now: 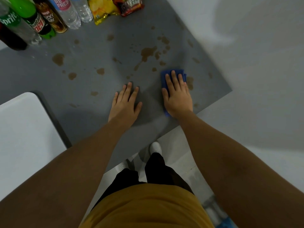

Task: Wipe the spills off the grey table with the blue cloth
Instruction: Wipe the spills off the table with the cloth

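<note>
Brown spills dot the grey table, the largest patch in the middle right and smaller ones spread to the left. A folded blue cloth lies near the table's right corner. My right hand presses flat on the cloth with fingers spread, covering most of it. A brown spot lies just right of the cloth. My left hand rests flat on the bare table, palm down, fingers apart, holding nothing.
Several drink bottles and snack bags stand along the table's far edge. A white table adjoins at the left. The grey table's near edge and right corner drop to a pale floor. My legs stand below.
</note>
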A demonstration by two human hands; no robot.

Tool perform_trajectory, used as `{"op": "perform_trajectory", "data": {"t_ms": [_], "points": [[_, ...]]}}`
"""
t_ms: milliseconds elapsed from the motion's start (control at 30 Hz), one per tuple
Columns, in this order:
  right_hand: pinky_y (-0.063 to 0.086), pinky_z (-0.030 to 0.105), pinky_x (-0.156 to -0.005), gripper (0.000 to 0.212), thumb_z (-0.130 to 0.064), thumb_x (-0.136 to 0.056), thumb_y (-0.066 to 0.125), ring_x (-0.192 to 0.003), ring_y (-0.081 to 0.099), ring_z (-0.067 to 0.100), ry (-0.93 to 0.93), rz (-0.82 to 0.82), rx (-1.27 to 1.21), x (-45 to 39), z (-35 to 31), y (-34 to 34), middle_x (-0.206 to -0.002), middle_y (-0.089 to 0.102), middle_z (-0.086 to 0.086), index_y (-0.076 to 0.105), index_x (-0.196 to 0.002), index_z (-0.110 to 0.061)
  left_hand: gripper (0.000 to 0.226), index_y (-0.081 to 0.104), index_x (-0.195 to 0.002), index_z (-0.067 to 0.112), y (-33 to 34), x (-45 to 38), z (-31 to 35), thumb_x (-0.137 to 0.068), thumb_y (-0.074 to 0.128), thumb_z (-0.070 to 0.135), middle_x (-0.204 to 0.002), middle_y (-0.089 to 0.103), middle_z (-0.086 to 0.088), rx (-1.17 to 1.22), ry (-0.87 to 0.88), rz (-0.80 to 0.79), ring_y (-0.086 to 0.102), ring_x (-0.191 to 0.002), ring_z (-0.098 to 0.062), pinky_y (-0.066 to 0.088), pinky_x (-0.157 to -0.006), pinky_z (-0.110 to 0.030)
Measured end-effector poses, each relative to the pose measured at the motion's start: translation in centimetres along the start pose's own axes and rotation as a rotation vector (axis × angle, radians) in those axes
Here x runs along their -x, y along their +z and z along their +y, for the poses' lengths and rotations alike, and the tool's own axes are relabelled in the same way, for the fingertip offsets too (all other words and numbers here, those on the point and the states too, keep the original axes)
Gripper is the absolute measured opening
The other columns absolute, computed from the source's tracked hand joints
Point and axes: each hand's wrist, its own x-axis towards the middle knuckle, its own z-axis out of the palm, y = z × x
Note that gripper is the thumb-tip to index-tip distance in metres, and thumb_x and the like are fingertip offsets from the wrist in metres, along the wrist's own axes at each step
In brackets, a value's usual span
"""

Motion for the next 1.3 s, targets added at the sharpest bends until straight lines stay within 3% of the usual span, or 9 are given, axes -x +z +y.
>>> {"op": "perform_trajectory", "data": {"t_ms": [200,300,533,733,967,1133,1300], "points": [[0.004,0.042,-0.127,0.061,-0.051,-0.107,0.016,-0.156,-0.005,0.019,0.083,0.029,0.023,1.1,2.7,-0.5,-0.170,0.001,-0.002,0.008,-0.162,-0.026,0.056,0.049,-0.148,0.009,-0.8,-1.5,1.5,-0.100,0.055,0.036,-0.160,0.037,-0.017,0.062,0.017,0.071,0.032,-0.149,-0.034,0.023,-0.123,-0.052],[0.008,0.044,-0.127,0.063,-0.051,-0.107,0.015,-0.157,-0.003,0.023,0.130,0.055,0.057,3.2,2.2,0.2,-0.170,0.001,0.001,0.007,-0.162,-0.022,0.059,0.044,-0.152,0.009,-0.4,-2.8,2.9,-0.101,0.054,0.038,-0.164,0.031,-0.016,0.109,0.052,0.029,0.026,-0.152,-0.032,0.024,-0.124,-0.051],[0.008,0.043,-0.127,0.065,-0.053,-0.106,0.017,-0.156,-0.003,0.024,0.063,0.048,0.078,3.6,0.8,0.9,-0.170,0.002,0.003,0.010,-0.162,-0.019,0.067,0.014,-0.163,0.021,1.9,-4.2,5.1,-0.106,0.033,0.051,-0.171,0.005,-0.011,-0.001,0.054,-0.027,0.004,-0.158,-0.025,0.005,-0.128,-0.046],[0.007,0.040,-0.127,0.062,-0.053,-0.106,0.024,-0.156,0.002,0.020,0.008,0.052,0.033,-0.7,3.8,-0.9,-0.170,0.010,-0.004,0.019,-0.161,-0.025,0.067,0.012,-0.163,0.023,2.3,-4.0,4.8,-0.106,0.030,0.052,-0.171,0.004,-0.008,-0.025,0.055,-0.009,0.003,-0.158,-0.023,0.006,-0.128,-0.046],[0.001,0.039,-0.127,0.061,-0.051,-0.107,0.017,-0.156,-0.004,0.019,0.148,0.050,0.058,-1.1,7.3,-2.1,-0.170,0.002,-0.002,0.007,-0.162,-0.027,0.066,0.010,-0.163,0.025,2.0,-4.1,4.7,-0.107,0.028,0.054,-0.172,-0.001,-0.005,-0.021,0.049,-0.048,-0.001,-0.158,-0.021,0.003,-0.128,-0.043],[0.004,0.042,-0.127,0.064,-0.050,-0.107,0.016,-0.156,-0.002,0.024,0.210,0.082,0.084,1.3,6.3,-1.3,-0.170,0.000,0.002,0.005,-0.162,-0.022,0.067,0.012,-0.163,0.024,1.7,-4.1,4.8,-0.106,0.029,0.053,-0.172,0.002,-0.006,-0.030,0.052,-0.053,0.001,-0.158,-0.023,0.004,-0.128,-0.043],[0.002,0.039,-0.127,0.065,-0.054,-0.106,0.020,-0.157,-0.002,0.023,0.112,0.074,0.055,1.2,4.7,-0.6,-0.170,0.002,0.000,0.009,-0.162,-0.024,0.068,0.014,-0.163,0.024,1.8,-4.1,4.6,-0.105,0.031,0.055,-0.171,0.005,-0.007,-0.052,0.052,-0.047,0.006,-0.158,-0.023,0.009,-0.128,-0.044]]}}
